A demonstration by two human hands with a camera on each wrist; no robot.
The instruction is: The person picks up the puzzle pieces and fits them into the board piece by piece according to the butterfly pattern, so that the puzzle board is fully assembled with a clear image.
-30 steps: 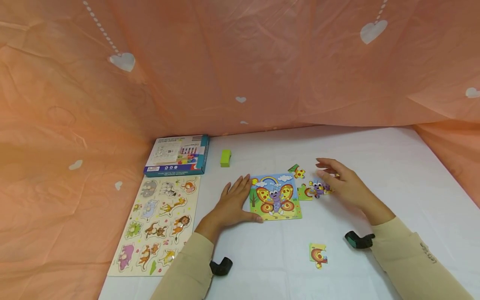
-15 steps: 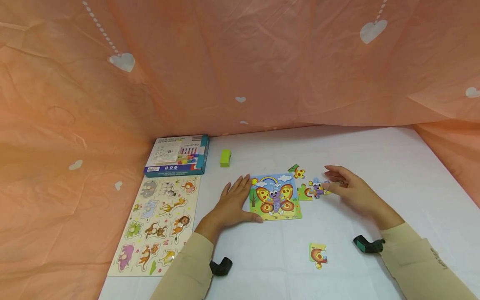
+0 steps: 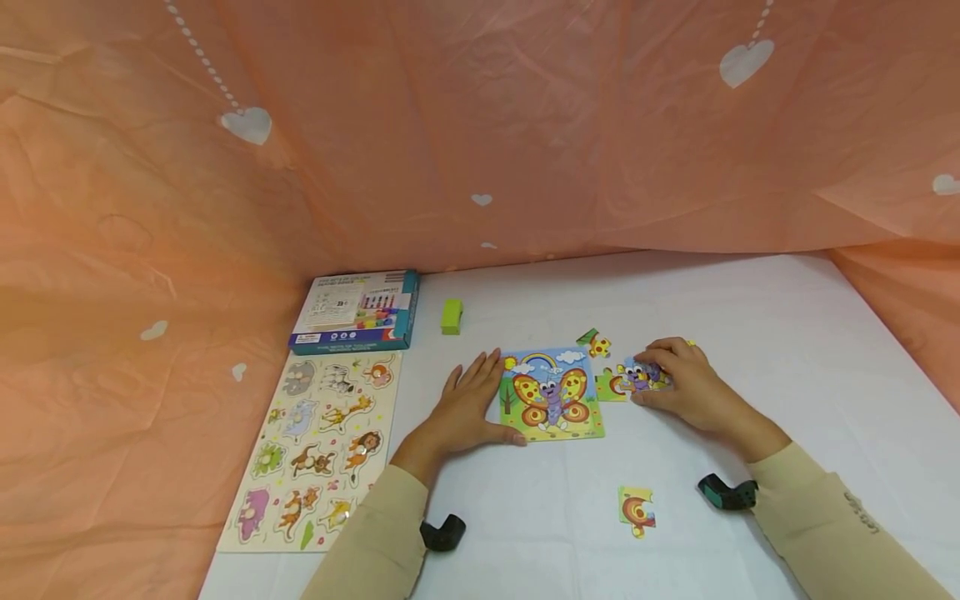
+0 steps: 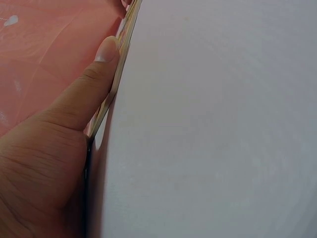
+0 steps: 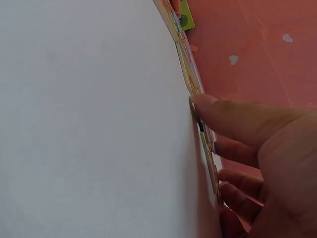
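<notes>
My left hand (image 3: 465,412) rests at the left edge of a square butterfly picture board (image 3: 551,425), fingers spread and thumb along its near edge. In the left wrist view my left thumb (image 4: 79,99) touches the board's edge. Right of the board, my right hand (image 3: 690,387) pinches a jigsaw piece with purple butterfly print (image 3: 647,377) between thumb and fingers, flat on the table. The right wrist view has the right thumb (image 5: 233,116) against a thin piece edge. A green jigsaw piece (image 3: 609,387) lies between board and hand; the right fingers partly hide other pieces.
One jigsaw piece (image 3: 592,340) lies above the board's right corner, another jigsaw piece (image 3: 636,508) nearer the front. A green block (image 3: 452,317) stands behind. To the left are an animal knob puzzle (image 3: 307,450) and a flat box (image 3: 356,310). An orange curtain (image 3: 525,125) hangs behind.
My right hand drew back to the right, then came left again and down onto the purple-printed piece, thumb and fingers closing at its edges. The left hand stays at the board.
</notes>
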